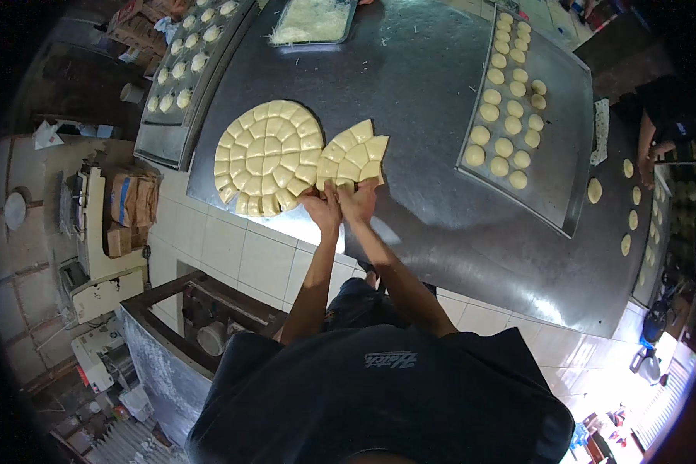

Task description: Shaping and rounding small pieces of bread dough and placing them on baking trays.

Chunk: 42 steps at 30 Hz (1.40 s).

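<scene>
A round slab of pale, glossy dough cut into several pieces (268, 155) lies on the dark steel table (410, 93). Just right of it is a smaller cut section of the same dough (349, 155), its lower edge at both my hands. My left hand (323, 203) has its fingers bent round that lower edge, beside the round slab. My right hand (359, 199) is closed on the section's bottom edge next to my left one, the fingertips partly hidden.
Trays of dough balls stand left (185, 58) and right (533, 147). A pan of white shreds (309, 19) is at the back. Loose dough rounds (595, 191) lie at the right, near another person's hand (648, 155). A metal-framed cabinet (162, 332) stands lower left.
</scene>
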Motion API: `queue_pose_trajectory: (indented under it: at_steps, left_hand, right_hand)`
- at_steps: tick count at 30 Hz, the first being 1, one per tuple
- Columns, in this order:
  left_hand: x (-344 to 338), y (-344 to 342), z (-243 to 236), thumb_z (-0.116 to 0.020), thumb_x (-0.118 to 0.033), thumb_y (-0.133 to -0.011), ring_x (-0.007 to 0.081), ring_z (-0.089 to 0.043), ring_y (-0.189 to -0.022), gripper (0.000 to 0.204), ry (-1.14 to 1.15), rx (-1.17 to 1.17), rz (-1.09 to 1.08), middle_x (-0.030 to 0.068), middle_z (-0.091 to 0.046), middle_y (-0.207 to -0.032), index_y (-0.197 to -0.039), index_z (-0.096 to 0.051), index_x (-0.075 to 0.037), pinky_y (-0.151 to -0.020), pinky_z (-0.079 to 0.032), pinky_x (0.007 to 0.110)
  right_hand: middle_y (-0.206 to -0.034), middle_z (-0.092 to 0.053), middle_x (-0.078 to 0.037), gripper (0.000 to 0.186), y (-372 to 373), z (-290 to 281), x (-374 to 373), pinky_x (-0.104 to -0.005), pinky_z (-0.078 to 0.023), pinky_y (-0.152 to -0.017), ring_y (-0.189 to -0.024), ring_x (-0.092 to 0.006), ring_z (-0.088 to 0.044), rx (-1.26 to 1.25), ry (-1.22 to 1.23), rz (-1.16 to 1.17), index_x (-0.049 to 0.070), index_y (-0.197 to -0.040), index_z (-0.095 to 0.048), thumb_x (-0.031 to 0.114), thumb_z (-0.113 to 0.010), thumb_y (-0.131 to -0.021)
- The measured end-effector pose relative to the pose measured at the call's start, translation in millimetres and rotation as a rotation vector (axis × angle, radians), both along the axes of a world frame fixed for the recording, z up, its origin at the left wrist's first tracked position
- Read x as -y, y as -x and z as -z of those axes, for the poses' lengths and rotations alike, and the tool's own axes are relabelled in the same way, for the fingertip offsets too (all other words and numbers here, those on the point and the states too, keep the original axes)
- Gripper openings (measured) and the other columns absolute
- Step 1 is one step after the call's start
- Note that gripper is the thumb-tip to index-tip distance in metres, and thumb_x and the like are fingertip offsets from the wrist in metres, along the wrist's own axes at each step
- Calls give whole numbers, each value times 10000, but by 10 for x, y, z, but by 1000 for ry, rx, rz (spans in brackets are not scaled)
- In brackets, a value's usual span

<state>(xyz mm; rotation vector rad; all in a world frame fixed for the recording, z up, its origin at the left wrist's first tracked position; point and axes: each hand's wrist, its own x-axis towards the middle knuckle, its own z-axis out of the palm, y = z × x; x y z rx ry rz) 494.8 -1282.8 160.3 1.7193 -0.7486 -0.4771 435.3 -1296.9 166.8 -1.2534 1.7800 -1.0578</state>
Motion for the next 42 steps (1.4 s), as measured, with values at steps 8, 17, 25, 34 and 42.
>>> queue_pose_trajectory:
  at_steps: [8,17,25,34,42]
  left_hand:
    - [-1435,-353,60,-402,-396,-974,360,-601,-971,496,-689,-318,982,249,-590,-1123,-1190,-544,27,-825,-465,428]
    - [-1090,311,-771,-310,-390,-998,229,-529,-993,457,-265,-444,748,119,-551,-1044,-1066,-541,-1,-888,-427,320]
    - [-477,386,126,-418,-183,-937,471,-418,-1190,267,-108,416,966,295,-432,-1291,-1052,-517,37,-1033,-341,485]
    - [-599,1394,-37,-650,-218,-860,372,-439,-978,344,-235,641,741,221,-493,-1020,-1055,-463,-5,-893,-318,475]
    - [30,1496,-80,-645,-201,-873,347,-449,-864,272,-202,253,735,179,-485,-887,-969,-491,2,-809,-351,466]
  right_hand:
    - [-1017,-585,-37,342,1252,-820,-1124,-261,-429,-762,-882,-144,-533,534,-898,-703,42,-1067,-582,333,-471,-925]
    - [-986,-574,-86,342,2051,-1651,-1494,-279,-415,-786,-877,-143,-520,596,-789,-184,32,-1036,-582,352,-496,-952]
    - [-981,-493,-212,294,3427,-367,-1692,-436,-419,-778,-903,-375,-521,-393,-122,85,-20,-960,-572,268,-523,-930]
    - [-1073,-507,-172,254,3256,46,-1318,-478,-337,-883,-1023,-363,-442,-681,-178,371,60,-1064,-574,231,-562,-876]
    - [-1007,-539,-161,275,3600,-80,-589,-469,-376,-843,-946,-356,-484,-526,-136,533,37,-1060,-572,228,-612,-865]
